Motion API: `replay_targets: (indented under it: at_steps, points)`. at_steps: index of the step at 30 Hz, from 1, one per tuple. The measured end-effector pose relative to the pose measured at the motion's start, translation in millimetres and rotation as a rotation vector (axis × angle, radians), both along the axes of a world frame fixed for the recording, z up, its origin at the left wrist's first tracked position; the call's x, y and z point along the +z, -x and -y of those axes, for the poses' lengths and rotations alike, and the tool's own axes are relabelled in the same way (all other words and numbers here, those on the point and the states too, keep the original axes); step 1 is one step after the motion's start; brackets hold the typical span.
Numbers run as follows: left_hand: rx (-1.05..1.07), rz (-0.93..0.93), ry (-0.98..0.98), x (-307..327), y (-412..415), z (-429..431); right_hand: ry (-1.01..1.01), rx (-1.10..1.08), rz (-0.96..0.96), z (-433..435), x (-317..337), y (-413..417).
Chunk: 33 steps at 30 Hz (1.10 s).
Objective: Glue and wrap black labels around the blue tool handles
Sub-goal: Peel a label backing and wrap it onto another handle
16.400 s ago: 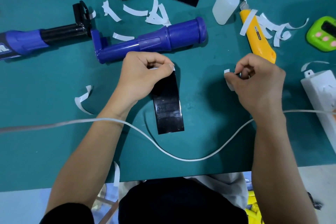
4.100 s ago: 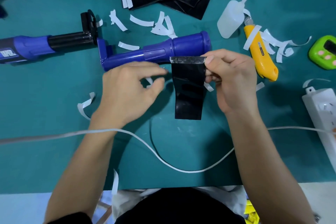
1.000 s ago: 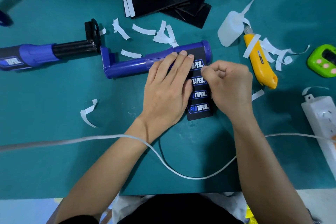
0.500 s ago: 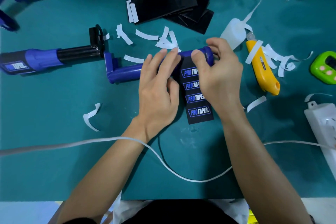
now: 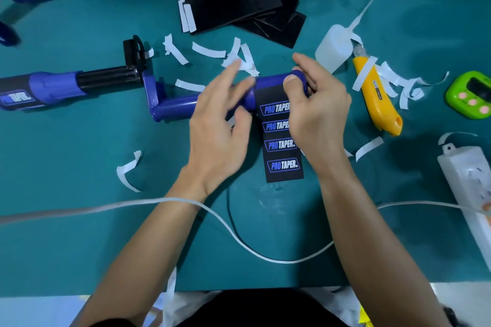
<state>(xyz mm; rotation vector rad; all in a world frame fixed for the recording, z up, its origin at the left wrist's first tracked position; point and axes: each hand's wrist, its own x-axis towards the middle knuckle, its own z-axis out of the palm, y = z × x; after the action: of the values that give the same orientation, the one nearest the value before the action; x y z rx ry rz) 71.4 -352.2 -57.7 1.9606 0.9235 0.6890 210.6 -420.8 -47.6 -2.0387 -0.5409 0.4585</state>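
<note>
Blue tool handle (image 5: pixel 268 82) is laid crosswise on the teal mat (image 5: pixel 79 233), toward its far middle. The upper edge of a black label (image 5: pixel 283 154) is set over the handle's thick end. The rest of the label is spread flat on the mat toward the viewer, with four "PRO TAPER" logos facing up.

The right hand (image 5: pixel 316 109) is curled round the flared end of the handle, and its thumb is pressed on the label's top edge. The left hand (image 5: pixel 220 125) is held across the handle just left of the label, with its fingers straight and slightly spread. They are blurred, so contact with the plastic cannot be told.

A second tool (image 5: pixel 53 85) with a black shaft is seen to the left. A stack of black labels (image 5: pixel 239 8) lies beyond, and white backing strips (image 5: pixel 207 50) are scattered about. To the right are placed a glue bottle (image 5: pixel 332 48), a yellow utility knife (image 5: pixel 377 98), a green timer (image 5: pixel 470 95) and a white power strip (image 5: pixel 467 180). A white cable (image 5: pixel 239 233) is draped over both forearms.
</note>
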Motion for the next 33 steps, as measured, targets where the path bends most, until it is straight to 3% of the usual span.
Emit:
replay_targets:
  at_steps: [2, 5, 8, 15, 19, 23, 27, 33]
  points:
    - [0.002, -0.113, 0.077, 9, 0, -10, 0.008, 0.004, 0.010, 0, -1, 2]
    - [-0.102, -0.358, 0.004, 18, -6, -24, 0.012, 0.008, 0.043, 0, -2, 2]
    - [-0.136, -0.448, 0.039, 24, -13, -36, 0.016, 0.015, 0.048, 2, -2, 3]
    - [0.008, -0.308, 0.111, 12, -16, -31, 0.002, 0.027, 0.051, 5, -4, 5]
    - [0.056, -0.287, 0.001, 7, -14, -23, -0.004, 0.022, 0.044, 5, -4, 8]
    - [-0.079, -0.264, -0.128, 3, -2, -23, -0.038, 0.022, 0.062, 7, -6, 10]
    - [-0.122, -0.386, -0.277, -5, -5, -19, -0.034, 0.031, 0.097, 7, -7, 11]
    - [-0.057, -0.395, -0.318, -10, -10, -15, -0.031, 0.047, 0.076, 9, -5, 7]
